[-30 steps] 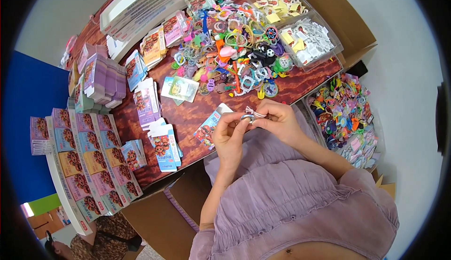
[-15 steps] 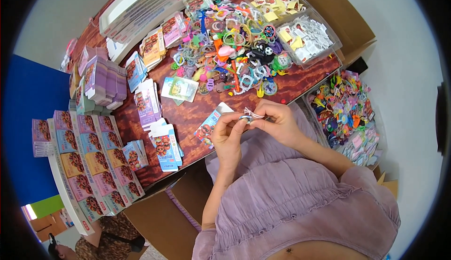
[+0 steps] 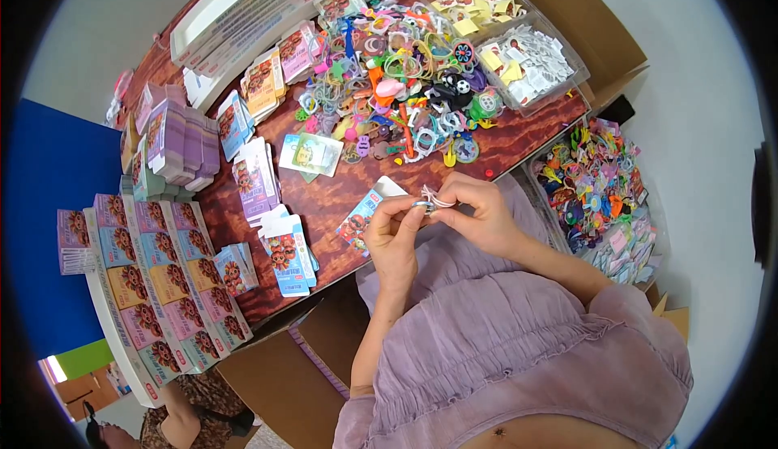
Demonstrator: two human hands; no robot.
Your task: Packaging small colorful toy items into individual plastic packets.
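Over the table's near edge, my left hand (image 3: 394, 237) pinches a small round bluish-silver trinket (image 3: 422, 204) between thumb and fingertips. White cord (image 3: 438, 197) is gathered beside it, pinched by my right hand (image 3: 480, 214). The two hands meet at the trinket, and the fingers hide much of it. Just beyond my left hand a small blue printed carton (image 3: 360, 220) lies on the tabletop with its white end flap raised. Part of that carton is behind my fingers.
A heap of colourful trinkets (image 3: 397, 84) covers the far table, beside clear bins of paper slips (image 3: 531, 64). Flat cartons (image 3: 288, 254) lie left of my hands, near a tray of filled boxes (image 3: 174, 287). Another trinket bin (image 3: 587, 194) stands right. A person (image 3: 190, 412) is lower left.
The white cord has shifted slightly and its loops spread a little at my right fingertips. My hands stay almost in place. The person at lower left has moved an arm.
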